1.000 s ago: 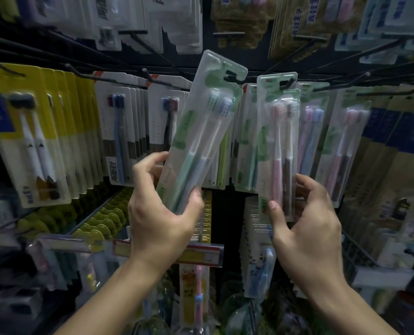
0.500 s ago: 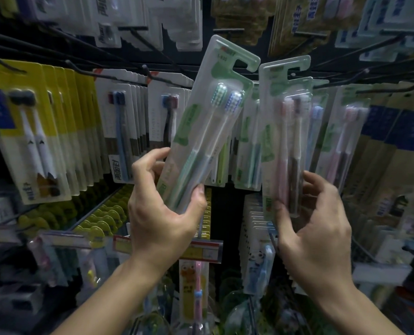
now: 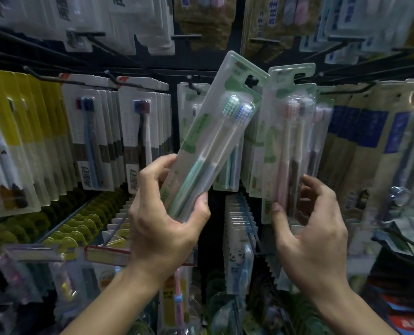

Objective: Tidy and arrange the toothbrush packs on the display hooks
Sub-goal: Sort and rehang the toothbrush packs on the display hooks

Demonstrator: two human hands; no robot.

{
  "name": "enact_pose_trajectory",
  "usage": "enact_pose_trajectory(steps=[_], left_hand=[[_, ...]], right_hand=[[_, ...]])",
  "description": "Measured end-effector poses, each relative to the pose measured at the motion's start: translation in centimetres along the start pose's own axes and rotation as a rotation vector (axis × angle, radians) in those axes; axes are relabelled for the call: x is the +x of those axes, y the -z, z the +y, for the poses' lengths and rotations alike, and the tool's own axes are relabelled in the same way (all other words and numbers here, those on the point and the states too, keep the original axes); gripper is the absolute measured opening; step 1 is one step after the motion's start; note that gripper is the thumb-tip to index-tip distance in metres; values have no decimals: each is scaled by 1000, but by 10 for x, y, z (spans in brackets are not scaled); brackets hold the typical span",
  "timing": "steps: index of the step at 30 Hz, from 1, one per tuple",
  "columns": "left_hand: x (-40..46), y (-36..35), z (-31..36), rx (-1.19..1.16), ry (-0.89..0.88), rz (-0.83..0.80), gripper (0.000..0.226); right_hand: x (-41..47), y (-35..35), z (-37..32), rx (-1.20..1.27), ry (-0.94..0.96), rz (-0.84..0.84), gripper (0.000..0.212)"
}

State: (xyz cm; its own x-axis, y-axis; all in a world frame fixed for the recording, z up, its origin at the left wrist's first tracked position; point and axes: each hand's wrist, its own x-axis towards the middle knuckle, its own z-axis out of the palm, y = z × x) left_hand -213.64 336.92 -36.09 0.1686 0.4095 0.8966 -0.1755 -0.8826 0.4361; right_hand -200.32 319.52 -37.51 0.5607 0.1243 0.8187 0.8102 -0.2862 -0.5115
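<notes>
Two clear plastic toothbrush packs in our hands.
Our left hand (image 3: 163, 221) grips the tilted green-and-blue pack (image 3: 215, 131) — our right hand (image 3: 314, 235) pinches the upright pink pack (image 3: 289, 141).

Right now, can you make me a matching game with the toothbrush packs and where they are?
Things:
1. green pack
2. pink pack
3. yellow packs
4. panda pack

Places:
A. hanging far left
B. gripped by right hand
C. low in the middle, below both held packs
D. tilted, gripped by left hand

Pairs: 1-D, 2-B, 3-A, 4-C
</notes>
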Motion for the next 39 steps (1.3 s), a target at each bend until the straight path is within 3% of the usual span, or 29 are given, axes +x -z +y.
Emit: enact_pose_trajectory(steps=[14, 39], left_hand=[[-11, -44, 31, -59, 7, -54, 71], [-11, -85, 61, -123, 183, -84, 67]], right_hand=[[4, 31, 24, -74, -22, 102, 59], [11, 37, 37, -31, -158, 94, 57]])
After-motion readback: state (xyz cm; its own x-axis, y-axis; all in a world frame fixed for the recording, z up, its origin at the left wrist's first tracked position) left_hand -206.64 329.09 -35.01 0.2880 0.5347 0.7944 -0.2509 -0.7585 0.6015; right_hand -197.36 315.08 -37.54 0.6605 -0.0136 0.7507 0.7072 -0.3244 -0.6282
